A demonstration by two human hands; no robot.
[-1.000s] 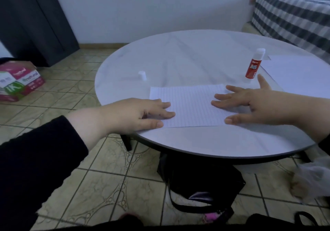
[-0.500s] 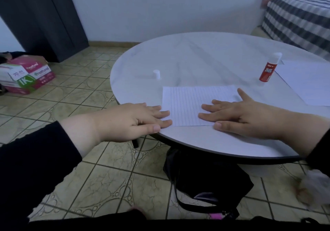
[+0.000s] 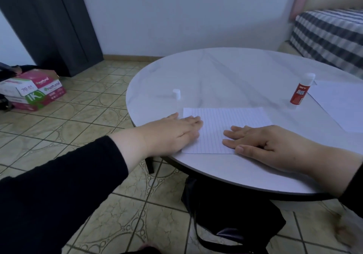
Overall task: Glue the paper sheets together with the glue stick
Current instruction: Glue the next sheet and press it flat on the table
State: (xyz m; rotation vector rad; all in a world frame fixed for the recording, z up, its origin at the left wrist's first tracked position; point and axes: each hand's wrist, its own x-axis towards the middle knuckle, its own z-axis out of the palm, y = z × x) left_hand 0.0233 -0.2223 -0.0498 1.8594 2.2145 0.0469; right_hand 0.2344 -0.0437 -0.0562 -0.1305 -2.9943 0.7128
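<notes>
Head view shows a white lined paper sheet (image 3: 225,128) lying flat near the front edge of a round pale marble-look table (image 3: 225,73), its long axis running left to right along that edge and its ruled lines running front to back. The left hand (image 3: 172,134) rests palm down on the sheet's left end, fingers straight and close together, the hand partly over the table's left rim. The right hand (image 3: 269,143) lies flat on the right end, fingers straight and slightly spread. Neither hand pinches anything; both press down.

A red glue stick with a white top (image 3: 300,91) stands upright, tilted slightly in this wide lens, toward the table's right edge, well apart from the hands. Just beside it a second plain white sheet (image 3: 341,104) lies at the right edge. A small white cap (image 3: 176,93) stands toward the left edge, behind the lined sheet.

Paper like this is likely light, limp and easily creased, and it would slide on the smooth top; flat palms or a pinch at a corner should suit it. The stick looks rigid and light, best taken round its red barrel.
</notes>
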